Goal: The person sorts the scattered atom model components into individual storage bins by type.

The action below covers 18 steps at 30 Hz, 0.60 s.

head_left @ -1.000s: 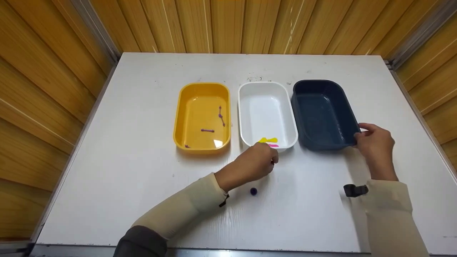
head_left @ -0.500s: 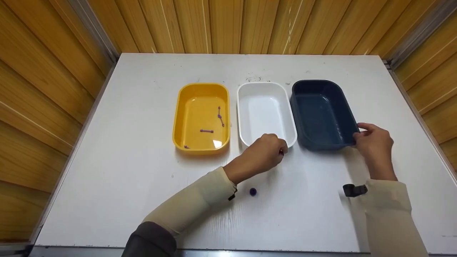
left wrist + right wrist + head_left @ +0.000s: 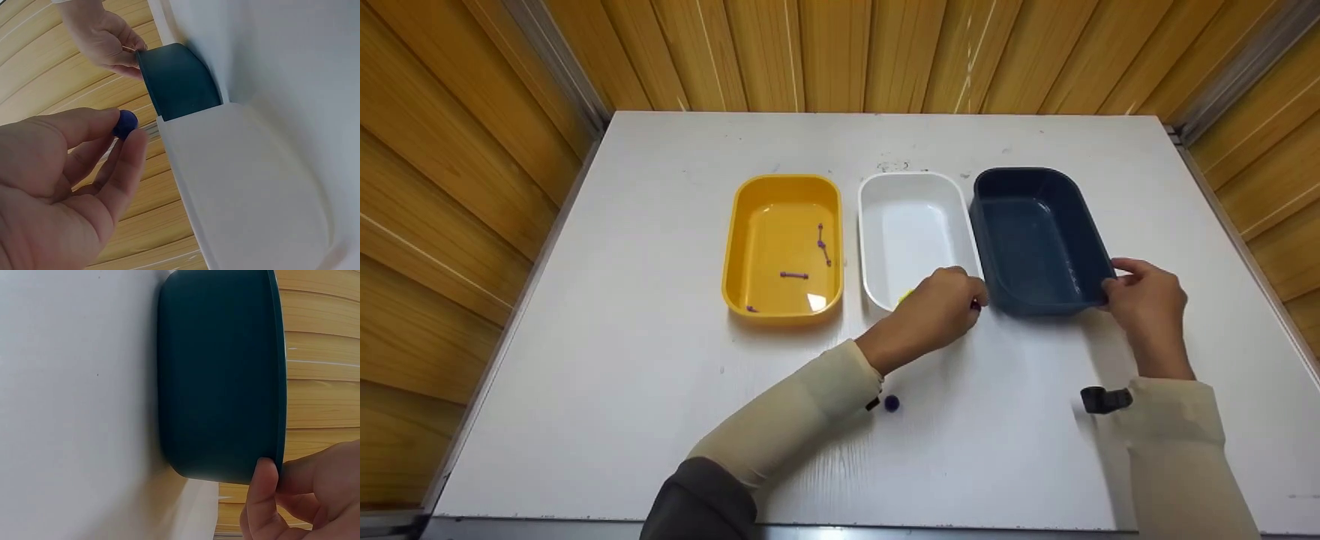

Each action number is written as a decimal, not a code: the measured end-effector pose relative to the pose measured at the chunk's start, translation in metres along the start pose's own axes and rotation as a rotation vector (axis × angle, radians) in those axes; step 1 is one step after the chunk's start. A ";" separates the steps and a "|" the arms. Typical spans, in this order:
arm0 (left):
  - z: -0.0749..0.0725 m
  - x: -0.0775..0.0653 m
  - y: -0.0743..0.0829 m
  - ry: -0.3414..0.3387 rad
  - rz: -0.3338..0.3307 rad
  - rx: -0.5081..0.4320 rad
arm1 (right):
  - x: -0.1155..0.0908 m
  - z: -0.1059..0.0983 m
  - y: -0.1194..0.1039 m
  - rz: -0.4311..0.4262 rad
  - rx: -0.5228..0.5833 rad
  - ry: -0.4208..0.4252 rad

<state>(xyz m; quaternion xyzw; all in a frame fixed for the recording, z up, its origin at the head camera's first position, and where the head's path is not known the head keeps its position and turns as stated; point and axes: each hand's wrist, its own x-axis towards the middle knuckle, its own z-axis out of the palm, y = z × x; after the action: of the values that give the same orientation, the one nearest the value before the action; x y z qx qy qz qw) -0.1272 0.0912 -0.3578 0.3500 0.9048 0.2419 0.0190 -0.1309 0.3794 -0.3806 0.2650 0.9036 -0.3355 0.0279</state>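
My left hand (image 3: 934,313) is over the near end of the white bin (image 3: 872,247). Between thumb and fingertips it pinches a small dark blue ball (image 3: 126,124). The dark navy bin (image 3: 1035,247) stands to the right, its near right corner held by my right hand (image 3: 1149,309). In the right wrist view, that hand's thumb presses the outer wall just under the rim. A second small dark ball (image 3: 892,403) lies on the table, close to the left sleeve. Part of a yellow piece (image 3: 906,295) shows in the white bin; the left hand hides the rest of that end.
On the left stands a yellow bin (image 3: 730,255) holding several thin purple sticks with knobbed ends (image 3: 794,275). The three bins form a row on the white table (image 3: 645,300). Wood-panelled walls (image 3: 840,56) enclose the table at the back and sides.
My left hand has moved right and slightly away from me, across the white bin's near end toward the navy bin, still pinching the ball. The right hand keeps its grip on the navy bin.
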 end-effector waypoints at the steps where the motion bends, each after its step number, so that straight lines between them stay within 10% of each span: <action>1: 0.001 0.002 0.001 -0.004 -0.001 0.004 | 0.000 0.000 0.000 0.000 0.003 0.000; 18: 0.010 0.039 0.023 -0.093 -0.095 -0.028 | -0.002 -0.001 -0.001 0.025 0.040 -0.015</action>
<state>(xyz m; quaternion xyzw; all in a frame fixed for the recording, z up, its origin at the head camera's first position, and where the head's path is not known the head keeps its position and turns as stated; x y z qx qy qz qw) -0.1403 0.1350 -0.3511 0.3174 0.9149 0.2370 0.0776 -0.1297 0.3787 -0.3795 0.2743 0.8930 -0.3551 0.0334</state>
